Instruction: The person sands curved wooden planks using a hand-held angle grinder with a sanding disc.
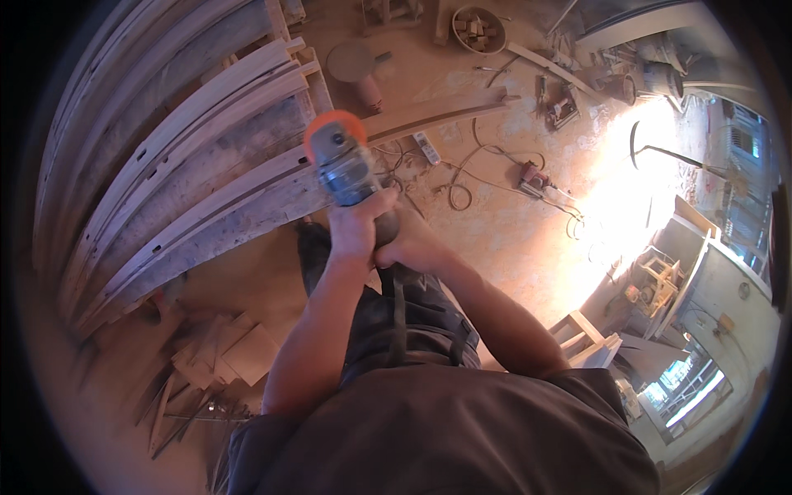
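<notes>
Grinder: an angle grinder (345,165) with an orange guard and grey body, held out in front of the person, above the sawdust-covered floor (511,239).
Far left: long curved wooden planks (173,165) lie stacked side by side, arching from lower left to upper middle.
Lower left: a heap of wood offcuts (219,355) sits on the floor near the planks' lower ends.
Left hand: the left hand (356,227) is wrapped around the grinder's body, fingers clenched on it from below the motor housing.
Right hand: the right hand (412,246) is closed on the rear handle, just behind and touching the left hand.
Axis: the grinder's long axis runs from the hands up and slightly left, its guarded disc end pointing away from the person, over the nearest plank's edge; whether the disc touches the wood cannot be told. The left hand is the nearer one to the disc.
Middle: a power strip (426,148) and a loose cable (474,165) trail across the floor beyond the grinder.
Right: a small red power tool (532,176) lies near a glaring patch of sunlight (627,198).
</notes>
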### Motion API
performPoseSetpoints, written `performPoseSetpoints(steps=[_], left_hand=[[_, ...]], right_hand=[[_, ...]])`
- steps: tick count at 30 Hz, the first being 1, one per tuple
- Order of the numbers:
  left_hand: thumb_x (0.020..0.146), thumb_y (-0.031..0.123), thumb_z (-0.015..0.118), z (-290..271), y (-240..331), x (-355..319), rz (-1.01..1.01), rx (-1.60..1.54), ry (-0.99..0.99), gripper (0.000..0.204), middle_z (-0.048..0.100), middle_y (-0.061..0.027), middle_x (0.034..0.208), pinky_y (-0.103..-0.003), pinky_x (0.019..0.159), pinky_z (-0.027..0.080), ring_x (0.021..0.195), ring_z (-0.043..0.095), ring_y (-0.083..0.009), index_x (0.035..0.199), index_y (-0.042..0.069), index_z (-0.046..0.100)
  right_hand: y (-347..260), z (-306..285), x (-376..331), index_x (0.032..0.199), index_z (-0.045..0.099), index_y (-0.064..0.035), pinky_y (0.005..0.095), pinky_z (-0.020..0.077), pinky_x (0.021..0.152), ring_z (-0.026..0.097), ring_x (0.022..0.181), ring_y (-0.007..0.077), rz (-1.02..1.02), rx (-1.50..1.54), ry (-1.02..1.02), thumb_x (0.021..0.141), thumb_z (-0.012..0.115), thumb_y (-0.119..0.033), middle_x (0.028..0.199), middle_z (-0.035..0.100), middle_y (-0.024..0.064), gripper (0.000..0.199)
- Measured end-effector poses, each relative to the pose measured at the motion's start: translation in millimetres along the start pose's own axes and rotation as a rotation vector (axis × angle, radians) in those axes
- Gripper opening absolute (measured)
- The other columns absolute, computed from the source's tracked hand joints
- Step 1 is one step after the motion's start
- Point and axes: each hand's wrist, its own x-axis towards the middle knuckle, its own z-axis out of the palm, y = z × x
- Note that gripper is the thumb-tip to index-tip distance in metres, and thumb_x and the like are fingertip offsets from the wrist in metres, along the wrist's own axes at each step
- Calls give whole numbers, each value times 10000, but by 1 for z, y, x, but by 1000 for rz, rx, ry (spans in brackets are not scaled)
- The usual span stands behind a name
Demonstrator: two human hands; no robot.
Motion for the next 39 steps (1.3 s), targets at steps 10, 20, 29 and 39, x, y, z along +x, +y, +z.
performPoseSetpoints(steps=[10,20,29,39], left_hand=[[883,102,649,-204,37,-19,37,-544,27,172,720,-198,937,-414,898,560,877,697,-298,915,-64,678],[880,89,658,-103,0,-15,35,-284,14,137,700,-177,879,-406,867,554,847,684,-285,844,-42,662],[792,77,787,92,-53,5,-30,79,-78,197,705,-96,868,-342,702,553,708,663,-196,950,-10,706],[645,239,875,228,-47,22,51,467,-320,391,736,-135,828,-368,657,560,706,700,-201,856,-57,731]], right_hand=[[-20,182,64,1052,682,28,386,584,873,737,987,352,-1,-430,-211,553,808,-237,986,745,208,579],[-12,87,19,1057,677,12,388,584,831,743,957,324,96,-392,-83,553,831,-181,978,749,190,562],[24,-90,-53,1038,691,3,328,565,799,696,830,211,62,-35,204,548,822,-135,918,731,99,526],[16,-181,-89,996,691,8,345,545,703,676,757,227,124,485,361,635,707,-109,867,695,96,380]])
